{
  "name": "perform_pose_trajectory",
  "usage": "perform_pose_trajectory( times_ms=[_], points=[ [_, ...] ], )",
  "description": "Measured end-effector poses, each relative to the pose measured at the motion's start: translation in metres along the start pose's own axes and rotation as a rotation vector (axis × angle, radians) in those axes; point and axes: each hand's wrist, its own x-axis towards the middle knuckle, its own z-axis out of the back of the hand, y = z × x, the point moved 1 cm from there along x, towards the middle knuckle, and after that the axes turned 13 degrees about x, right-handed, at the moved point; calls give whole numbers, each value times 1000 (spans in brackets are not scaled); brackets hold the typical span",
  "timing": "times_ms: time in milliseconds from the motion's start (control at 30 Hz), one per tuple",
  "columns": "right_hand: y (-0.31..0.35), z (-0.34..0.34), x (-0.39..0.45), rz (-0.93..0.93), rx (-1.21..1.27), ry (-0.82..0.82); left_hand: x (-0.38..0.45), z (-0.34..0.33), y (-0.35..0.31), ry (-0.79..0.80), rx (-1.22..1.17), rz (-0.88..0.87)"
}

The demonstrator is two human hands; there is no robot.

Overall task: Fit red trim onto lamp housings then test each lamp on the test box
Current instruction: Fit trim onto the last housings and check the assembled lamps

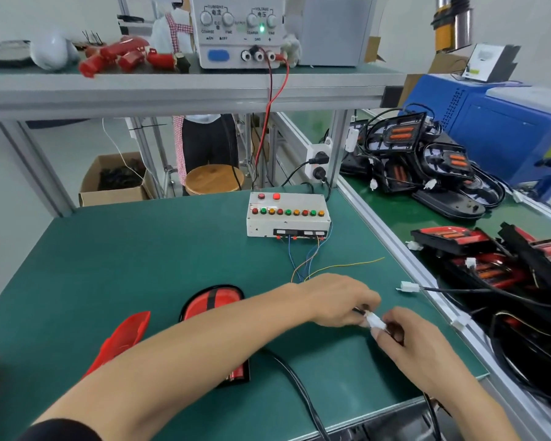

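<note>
A lamp with red trim lies on the green mat, partly hidden under my left forearm. Its black cable runs toward the front edge. My left hand and my right hand meet over the mat and both pinch a white connector between their fingertips. Thin coloured wires lead from under my left hand up to the white test box, which has a row of red, green and amber lights. A loose red trim piece lies at the left.
A bench power supply with red leads and several red lamp parts sit on the upper shelf. Piles of black lamp housings and red-trimmed lamps fill the right bench. Another white plug lies near the rail. A person stands behind the bench.
</note>
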Motion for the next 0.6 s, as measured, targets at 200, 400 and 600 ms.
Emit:
perform_pose_trajectory(
  times_ms=[200,400,600],
  points=[
    [1,0,1,122,5,42,-6,7,3,65,-34,-85],
    [2,-2,1,179,114,107,-12,7,11,105,-83,-93],
    [-6,1,-7,131,232,105,-23,6,28,160,-172,7]
  ],
)
